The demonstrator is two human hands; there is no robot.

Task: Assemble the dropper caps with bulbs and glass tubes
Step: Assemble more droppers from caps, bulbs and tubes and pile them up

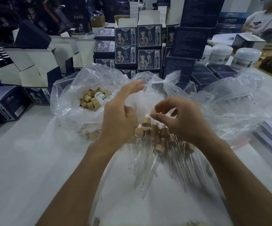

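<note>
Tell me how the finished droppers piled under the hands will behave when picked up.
The finished droppers look light, and their thin glass tubes are probably fragile. Being round, they may roll on the table. Piled crosswise, several could shift when one is lifted.

At the centre of the frame, the dropper caps (pixel 163 132) look like matt, pale wood, with clear, glossy glass tubes (pixel 154 162) below them. The bags (pixel 70 88) at centre left and right are thin, crinkled, shiny clear plastic. The table (pixel 21 160) is a smooth, matt white. Boxes (pixel 149 36) across the top are printed dark blue cardboard, white inside. Jars (pixel 246 58) at upper right look like smooth white plastic.
</note>
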